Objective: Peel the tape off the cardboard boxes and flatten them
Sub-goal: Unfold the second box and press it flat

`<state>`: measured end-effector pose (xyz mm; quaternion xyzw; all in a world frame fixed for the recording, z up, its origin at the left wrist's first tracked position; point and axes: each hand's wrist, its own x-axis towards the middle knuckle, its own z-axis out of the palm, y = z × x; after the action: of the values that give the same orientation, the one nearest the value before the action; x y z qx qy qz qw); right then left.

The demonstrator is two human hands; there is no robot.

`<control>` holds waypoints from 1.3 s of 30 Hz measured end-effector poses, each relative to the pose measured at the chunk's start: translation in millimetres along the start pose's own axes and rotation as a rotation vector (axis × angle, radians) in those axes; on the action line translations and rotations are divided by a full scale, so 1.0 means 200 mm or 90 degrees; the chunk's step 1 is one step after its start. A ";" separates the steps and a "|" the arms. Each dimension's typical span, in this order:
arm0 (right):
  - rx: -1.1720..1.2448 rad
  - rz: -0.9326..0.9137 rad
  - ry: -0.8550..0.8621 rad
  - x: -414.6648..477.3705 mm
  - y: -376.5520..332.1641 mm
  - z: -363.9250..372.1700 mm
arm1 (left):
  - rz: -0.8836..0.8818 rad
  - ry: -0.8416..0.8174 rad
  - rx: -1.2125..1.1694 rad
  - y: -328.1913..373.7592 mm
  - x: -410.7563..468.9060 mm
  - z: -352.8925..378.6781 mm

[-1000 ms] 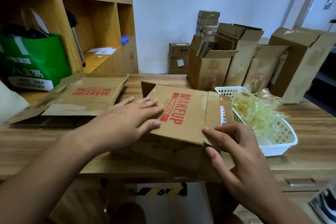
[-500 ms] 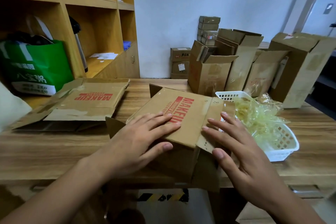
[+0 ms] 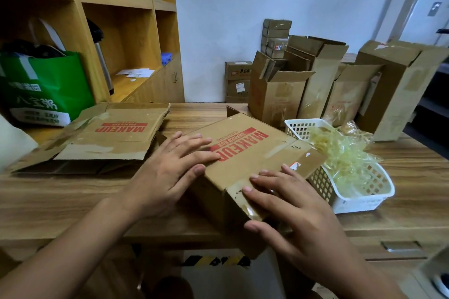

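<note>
Right hand point(image 3: 298, 204) shifted nearer, covering box point(image 3: 243, 150) corner.

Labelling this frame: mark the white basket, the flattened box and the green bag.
white basket point(image 3: 364, 203), head view, near front wall.
flattened box point(image 3: 114, 143), head view, top panel below the print.
green bag point(image 3: 48, 80), head view, front face.

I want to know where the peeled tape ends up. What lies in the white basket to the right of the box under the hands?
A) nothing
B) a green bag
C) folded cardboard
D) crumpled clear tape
D: the basket holds a heap of crumpled, yellowish clear tape.
</note>
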<state>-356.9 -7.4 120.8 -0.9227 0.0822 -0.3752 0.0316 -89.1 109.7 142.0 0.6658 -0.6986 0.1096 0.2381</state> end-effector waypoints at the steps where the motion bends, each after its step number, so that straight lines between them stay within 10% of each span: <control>1: -0.008 -0.001 0.017 0.02 -0.01 0.01 | -0.020 0.007 -0.010 0.00 0.00 0.00; 15: -0.054 0.032 0.016 0.23 -0.17 0.15 | -0.117 -0.108 -0.209 0.10 0.06 -0.04; 25: 0.239 0.219 0.284 -0.13 -0.03 0.12 | -0.013 -0.202 -0.104 -0.01 0.05 -0.04; 39: 0.452 0.497 -0.167 0.10 -0.09 0.28 | -0.134 -0.138 -0.217 0.04 0.08 -0.05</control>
<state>-301.2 6.4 96.9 -0.7952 0.2824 -0.2216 0.4887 -95.7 100.7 158.8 0.6932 -0.6551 -0.1071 0.2809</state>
